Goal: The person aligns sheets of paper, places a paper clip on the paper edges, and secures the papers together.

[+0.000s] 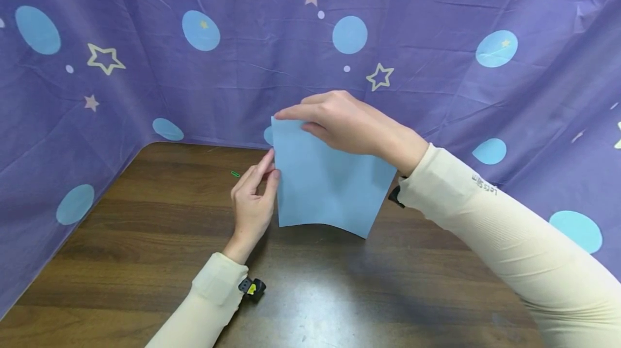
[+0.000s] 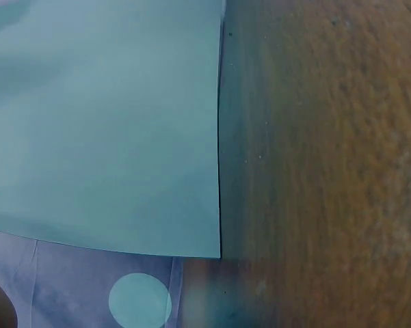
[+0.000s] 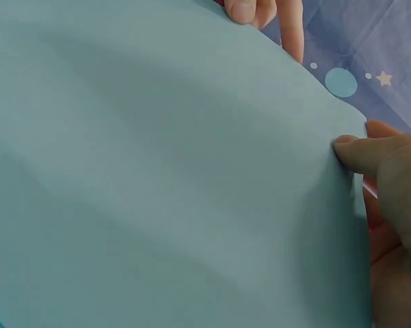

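Observation:
A plain light blue sheet of paper [image 1: 330, 186] is held up over the table, its lower edge bowed. Along the sheet's top edge, my right hand [image 1: 339, 119] grips it; in the right wrist view the thumb [image 3: 373, 154] presses the near face while the other fingers go behind. My left hand [image 1: 252, 202] pinches the left edge at about mid-height, with thumb and fingertips at the border. The left wrist view is largely filled by the paper [image 2: 109, 137], with a straight edge and one corner showing.
A small green paper clip [image 1: 235, 174] lies on the brown wooden table [image 1: 160, 229], left of the paper and beyond the left hand. Behind the table hangs a purple curtain [image 1: 271, 25] with stars and blue dots.

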Demonstrator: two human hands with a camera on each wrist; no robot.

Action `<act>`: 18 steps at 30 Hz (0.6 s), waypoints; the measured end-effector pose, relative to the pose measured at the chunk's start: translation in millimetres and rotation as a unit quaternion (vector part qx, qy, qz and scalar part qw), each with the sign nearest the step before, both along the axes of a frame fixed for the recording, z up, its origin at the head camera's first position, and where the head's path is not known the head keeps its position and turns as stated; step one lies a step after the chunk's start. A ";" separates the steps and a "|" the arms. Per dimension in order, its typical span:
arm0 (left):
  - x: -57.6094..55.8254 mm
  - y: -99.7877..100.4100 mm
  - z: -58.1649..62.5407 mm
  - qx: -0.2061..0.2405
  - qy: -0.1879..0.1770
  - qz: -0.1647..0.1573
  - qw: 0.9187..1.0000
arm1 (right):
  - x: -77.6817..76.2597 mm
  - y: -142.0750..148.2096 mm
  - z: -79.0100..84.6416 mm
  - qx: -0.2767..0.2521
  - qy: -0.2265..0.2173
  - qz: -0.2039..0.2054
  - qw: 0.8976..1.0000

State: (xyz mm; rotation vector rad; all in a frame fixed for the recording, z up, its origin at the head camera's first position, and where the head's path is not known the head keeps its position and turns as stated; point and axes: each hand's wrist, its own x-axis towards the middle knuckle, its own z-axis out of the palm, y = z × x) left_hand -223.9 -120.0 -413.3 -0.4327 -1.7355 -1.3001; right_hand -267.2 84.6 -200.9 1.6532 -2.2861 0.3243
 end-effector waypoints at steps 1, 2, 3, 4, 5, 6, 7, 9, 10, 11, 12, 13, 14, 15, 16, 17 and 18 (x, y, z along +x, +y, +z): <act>0.0 -0.1 -0.1 -0.001 -0.001 -0.001 1.000 | 0.3 0.1 -0.2 -0.001 0.000 -0.002 1.000; 0.0 -0.2 -0.2 -0.001 -0.001 -0.002 1.000 | 0.6 0.2 -0.4 -0.002 0.000 -0.005 1.000; 0.0 -0.3 -0.3 -0.002 -0.002 -0.004 1.000 | 0.9 0.3 -0.5 -0.004 -0.002 -0.007 1.000; -0.2 -0.4 -0.4 -0.004 -0.001 -0.005 1.000 | 1.2 0.4 -0.6 -0.005 -0.004 -0.010 1.000; -0.3 -0.6 -0.5 -0.006 -0.001 -0.005 1.000 | 1.4 0.4 -0.9 -0.005 -0.005 -0.012 1.000; -0.4 -0.8 -0.6 -0.008 -0.001 -0.005 1.000 | 1.7 0.5 -0.9 -0.005 -0.007 -0.013 1.000; -0.6 -0.9 -0.7 -0.010 0.000 -0.003 1.000 | 1.8 0.5 -1.1 -0.005 -0.008 -0.014 1.000; -0.8 -1.3 -0.9 -0.014 0.002 -0.001 1.000 | 1.9 0.3 -1.3 -0.004 -0.011 -0.015 1.000; -0.9 -1.4 -1.0 -0.016 0.002 0.000 1.000 | 2.0 0.2 -1.3 -0.003 -0.012 -0.016 1.000; -0.9 -1.4 -1.1 -0.017 0.003 0.001 1.000 | 2.0 0.1 -1.3 -0.002 -0.013 -0.016 1.000; -0.8 -1.4 -1.1 -0.017 0.003 0.001 1.000 | 2.1 0.0 -1.2 -0.001 -0.013 -0.017 1.000; -0.6 -1.3 -1.1 -0.017 0.004 0.002 1.000 | 2.1 0.0 -1.2 0.000 -0.014 -0.017 1.000; -0.6 -1.2 -1.2 -0.017 0.004 0.001 1.000 | 2.3 0.1 -0.9 0.001 -0.014 -0.018 1.000; -0.6 -1.1 -1.3 -0.017 0.005 0.001 1.000 | 2.6 0.2 -0.7 0.002 -0.015 -0.019 1.000; -0.6 -0.8 -1.4 -0.017 0.006 0.001 1.000 | 2.9 0.4 -0.4 0.003 -0.015 -0.021 1.000; -0.8 -0.5 -1.4 -0.018 0.007 0.001 1.000 | 3.3 0.6 -0.2 0.004 -0.014 -0.022 1.000; -0.9 -0.4 -1.4 -0.018 0.008 0.000 1.000 | 3.7 0.8 0.0 0.005 -0.014 -0.023 1.000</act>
